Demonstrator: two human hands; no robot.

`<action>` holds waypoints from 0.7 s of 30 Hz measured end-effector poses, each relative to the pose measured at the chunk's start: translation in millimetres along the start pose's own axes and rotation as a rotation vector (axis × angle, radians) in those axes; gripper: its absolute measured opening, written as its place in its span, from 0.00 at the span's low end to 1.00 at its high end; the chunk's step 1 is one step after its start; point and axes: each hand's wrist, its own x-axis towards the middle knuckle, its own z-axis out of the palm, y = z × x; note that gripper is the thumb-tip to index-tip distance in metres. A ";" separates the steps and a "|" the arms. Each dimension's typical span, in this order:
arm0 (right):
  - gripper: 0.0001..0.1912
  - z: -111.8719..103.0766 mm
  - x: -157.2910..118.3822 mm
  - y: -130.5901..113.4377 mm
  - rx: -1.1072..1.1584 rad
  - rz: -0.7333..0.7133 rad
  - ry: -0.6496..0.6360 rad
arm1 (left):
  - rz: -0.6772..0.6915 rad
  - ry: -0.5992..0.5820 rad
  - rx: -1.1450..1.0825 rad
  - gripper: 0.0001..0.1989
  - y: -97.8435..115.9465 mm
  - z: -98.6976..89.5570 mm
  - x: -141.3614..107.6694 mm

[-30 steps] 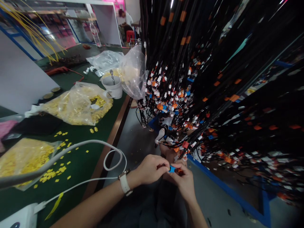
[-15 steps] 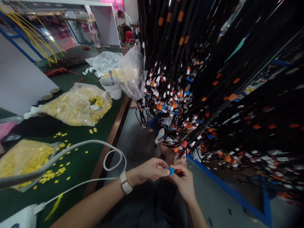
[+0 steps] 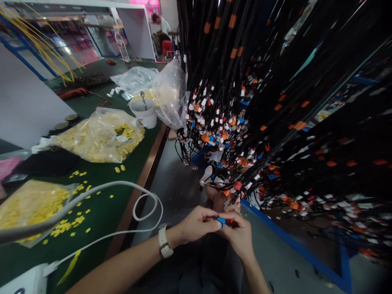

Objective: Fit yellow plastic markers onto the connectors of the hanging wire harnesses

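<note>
Low in the middle of the head view, my left hand (image 3: 198,224) and my right hand (image 3: 240,232) meet at a small blue plastic connector (image 3: 221,222). My left thumb presses on the connector, with the left fingers closed behind it. From the other side, the thumb and fingers of my right hand pinch it. Something orange (image 3: 233,223) shows between my right fingers, partly hidden. Just beyond the hands hangs a dense bundle of black cables (image 3: 211,53), their ends carrying white, orange, blue and red connectors (image 3: 210,139).
Left is a green-topped table (image 3: 122,216) with a copper-coloured edge (image 3: 143,179). On it lie plastic bags of yellow pieces (image 3: 101,136), loose yellow pieces (image 3: 65,226), and a white cup (image 3: 147,114). A white cable (image 3: 122,182) loops over the edge. Blue frame bars (image 3: 294,241) run at right.
My left wrist has shifted slightly right and down, and its fingers now reach over the blue connector toward the right hand. The connector sits slightly lower, and my right hand has barely moved.
</note>
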 end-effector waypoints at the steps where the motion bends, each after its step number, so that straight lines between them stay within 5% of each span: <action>1: 0.06 0.0 0.3 -0.6 -0.001 -0.006 0.001 | 0.013 0.008 0.009 0.17 -0.9 0.2 -0.1; 11: 0.05 1.4 0.8 0.9 0.002 -0.013 0.013 | 0.087 0.045 0.211 0.16 -8.2 1.4 2.6; 21: 0.06 -2.3 6.2 22.7 -0.275 0.031 0.021 | 0.284 0.173 1.494 0.23 -2.9 -17.1 2.7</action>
